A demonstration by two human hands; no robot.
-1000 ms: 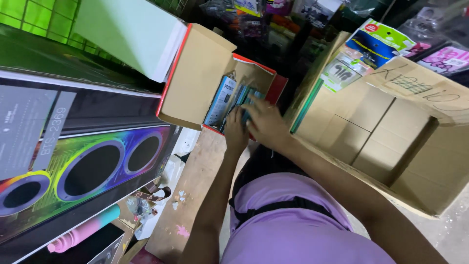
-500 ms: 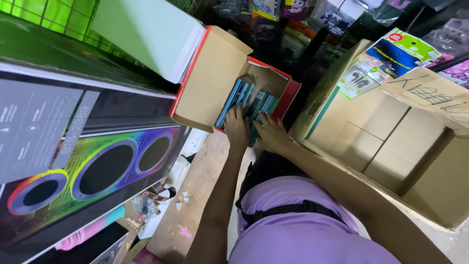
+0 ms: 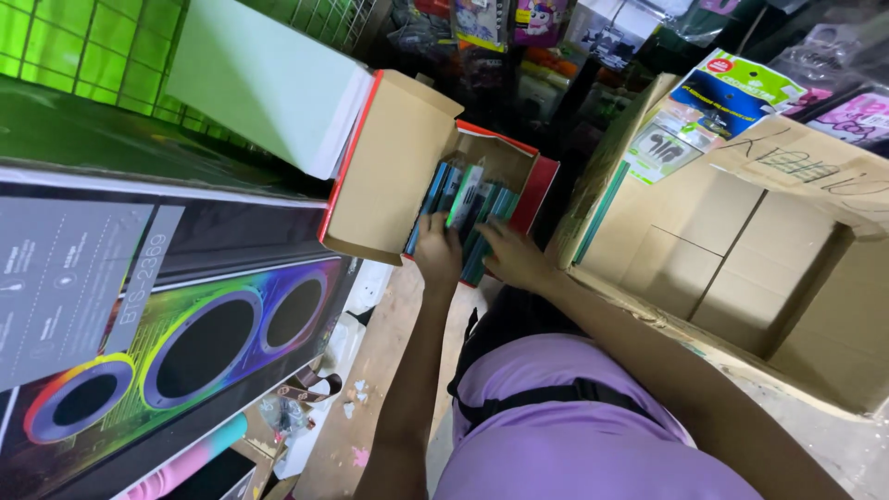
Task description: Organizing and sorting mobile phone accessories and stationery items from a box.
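A small cardboard box (image 3: pixel 384 167) with a red outside lies open in front of me, and a row of slim teal and blue packs (image 3: pixel 491 211) stands on edge inside it. My left hand (image 3: pixel 437 255) is at the near end of the row, with its fingers around a green-faced pack (image 3: pixel 466 193) that stands higher than the others. Just to its right, my right hand (image 3: pixel 511 257) rests with fingers spread on the near edges of the packs. Both forearms reach forward over my purple shirt.
A large open cardboard carton (image 3: pixel 741 268) lies on its side at the right, with packaged goods (image 3: pixel 713 97) above it. A long speaker box (image 3: pixel 185 343) with coloured rings fills the left, under a pale green box (image 3: pixel 264 83). A wooden surface (image 3: pixel 384 361) lies below.
The green-faced pack has risen out of the row by my left hand. My right hand has slid a little lower along the packs. The view has shifted slightly.
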